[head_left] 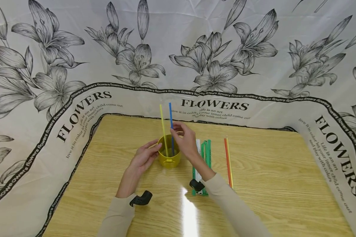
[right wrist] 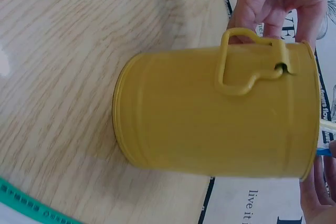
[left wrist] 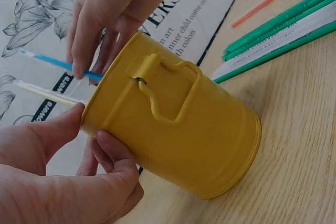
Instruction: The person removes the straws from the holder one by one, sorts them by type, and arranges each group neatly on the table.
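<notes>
A small yellow metal bucket (head_left: 169, 164) stands on the wooden table, its wire handle folded down against its side. My left hand (head_left: 143, 157) holds it from the left, with the thumb at the rim and fingers against the wall, as the left wrist view shows. Between thumb and fingers my right hand (head_left: 186, 140) pinches a blue straw (head_left: 170, 113), whose lower end is inside the bucket. Beside it a yellow straw (head_left: 162, 118) leans in the bucket, its top above the rim. In the right wrist view the bucket (right wrist: 210, 124) hides most of the right fingers.
Right of the bucket lie several green and white paper-wrapped straws (head_left: 209, 151), partly under my right forearm. Farther right, a red straw (head_left: 227, 158) and a yellow straw (head_left: 230, 168) lie side by side. A flower-printed cloth (head_left: 154, 98) hangs behind the wooden table (head_left: 270, 171).
</notes>
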`<state>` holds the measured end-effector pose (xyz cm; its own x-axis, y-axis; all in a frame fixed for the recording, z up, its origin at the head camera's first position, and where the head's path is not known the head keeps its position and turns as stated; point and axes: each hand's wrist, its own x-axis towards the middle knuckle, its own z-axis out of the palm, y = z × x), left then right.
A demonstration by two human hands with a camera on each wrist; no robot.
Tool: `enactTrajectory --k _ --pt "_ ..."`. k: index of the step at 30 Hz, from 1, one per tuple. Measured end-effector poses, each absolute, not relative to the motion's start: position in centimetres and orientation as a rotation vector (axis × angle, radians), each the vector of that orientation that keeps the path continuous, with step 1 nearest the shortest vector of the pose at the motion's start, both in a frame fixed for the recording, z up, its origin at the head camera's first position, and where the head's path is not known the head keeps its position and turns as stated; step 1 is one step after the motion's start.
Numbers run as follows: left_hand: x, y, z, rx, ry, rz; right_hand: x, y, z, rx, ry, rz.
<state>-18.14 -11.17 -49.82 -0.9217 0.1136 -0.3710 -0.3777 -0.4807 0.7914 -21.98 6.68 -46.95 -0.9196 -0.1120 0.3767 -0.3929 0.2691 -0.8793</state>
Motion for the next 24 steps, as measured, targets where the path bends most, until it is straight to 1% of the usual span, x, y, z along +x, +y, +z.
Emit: enactTrajectory --k 13,24 --pt "-18.1 -11.4 -49.7 -0.383 1.393 2.445 -22.0 9.4 -45.5 0.425 -2.125 1.738" --pt "-18.1 -11.4 -49.6 -0.395 1.376 2.453 -21.7 12.0 -43.8 0.213 -2.028 2.022"
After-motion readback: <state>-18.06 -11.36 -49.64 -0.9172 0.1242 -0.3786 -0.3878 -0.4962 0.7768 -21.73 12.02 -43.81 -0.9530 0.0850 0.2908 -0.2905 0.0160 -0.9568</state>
